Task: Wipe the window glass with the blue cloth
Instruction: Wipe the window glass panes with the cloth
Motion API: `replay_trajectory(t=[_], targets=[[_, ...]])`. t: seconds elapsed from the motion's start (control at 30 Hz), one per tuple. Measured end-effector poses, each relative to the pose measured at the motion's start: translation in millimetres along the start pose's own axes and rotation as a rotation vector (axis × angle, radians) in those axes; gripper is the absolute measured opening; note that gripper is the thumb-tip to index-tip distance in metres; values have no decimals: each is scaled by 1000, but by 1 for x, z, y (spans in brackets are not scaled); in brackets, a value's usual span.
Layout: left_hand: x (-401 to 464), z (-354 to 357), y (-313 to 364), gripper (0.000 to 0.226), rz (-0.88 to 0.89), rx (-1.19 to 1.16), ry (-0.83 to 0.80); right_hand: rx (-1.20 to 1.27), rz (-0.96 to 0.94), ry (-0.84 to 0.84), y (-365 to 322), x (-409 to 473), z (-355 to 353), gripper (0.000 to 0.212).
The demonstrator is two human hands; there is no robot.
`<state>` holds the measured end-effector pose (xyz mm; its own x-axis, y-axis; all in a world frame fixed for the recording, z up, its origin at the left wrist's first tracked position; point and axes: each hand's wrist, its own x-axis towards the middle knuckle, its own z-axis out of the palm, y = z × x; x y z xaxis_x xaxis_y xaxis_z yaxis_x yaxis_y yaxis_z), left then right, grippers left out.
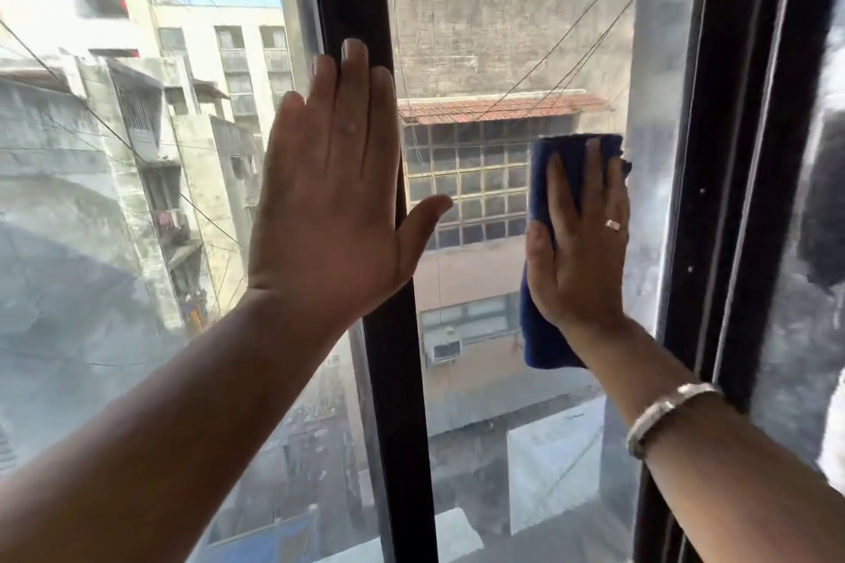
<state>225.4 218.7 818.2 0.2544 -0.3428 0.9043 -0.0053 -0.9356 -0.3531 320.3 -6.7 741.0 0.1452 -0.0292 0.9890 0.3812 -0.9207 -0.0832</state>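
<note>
View through a dusty window from indoors, with two bare forearms raised. The right hand [577, 238] lay flat, fingers extended and close together, pressing the blue cloth [544, 334] against the window glass [480, 37] of the middle pane, near its right edge; the cloth was pinned under the palm rather than gripped, its folded lower part hanging below the wrist and its top edge showing above the fingertips. A ring [612, 224] sat on one finger and a metal bangle [665, 416] on the forearm. The left hand [329, 201] was fully open and held nothing, spread across the dark vertical frame bar [398, 402] with the thumb angled onto the middle pane (apparently a brace). The cloth appeared soft, limp and light, so it would likely bunch or slip unless held by broad palm pressure over its folded centre. The glass was rigid, smooth and breakable, better suited to even, moderate pressure. Hazy streaks covered the left pane [91, 288], which suggested much wiping remained
</note>
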Motion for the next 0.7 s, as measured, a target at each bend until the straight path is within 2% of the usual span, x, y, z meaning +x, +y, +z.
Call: replay_trajectory(t=[0.07, 0.13, 0.2, 0.23, 0.27, 0.33, 0.43, 0.5, 0.57, 0.63, 0.7], targets=[[-1, 1, -1, 89, 5, 18, 3, -2, 39, 45, -37, 4, 10, 57], [-1, 2, -1, 89, 12, 36, 12, -4, -145, -18, -61, -25, 19, 60], [0, 3, -2, 90, 20, 32, 21, -14, -406, -143, -49, -64, 15, 70], [0, 3, -2, 90, 21, 25, 21, -15, -477, -196, -30, -78, 8, 72], [0, 4, -3, 89, 21, 18, 22, 0, -471, -228, -9, -84, 0, 70], [-1, 5, -3, 90, 15, 11, 27, 50, -266, -216, 28, -71, -15, 62], [1, 4, -4, 91, 15, 10, 26, 103, 136, -92, 45, 7, -22, 63], [0, 4, -4, 91, 18, 19, 10, 134, 205, -19, 22, 55, -17, 65], [0, 4, -5, 91, 20, 42, -17, 77, -4, -2, -14, 58, -4, 63], [0, 3, -6, 90, 29, 67, -60, 16, -332, -101, -42, 24, 6, 65], [1, -1, -8, 86, 60, 79, -102, -19, -543, -234, -45, -10, 5, 68]])
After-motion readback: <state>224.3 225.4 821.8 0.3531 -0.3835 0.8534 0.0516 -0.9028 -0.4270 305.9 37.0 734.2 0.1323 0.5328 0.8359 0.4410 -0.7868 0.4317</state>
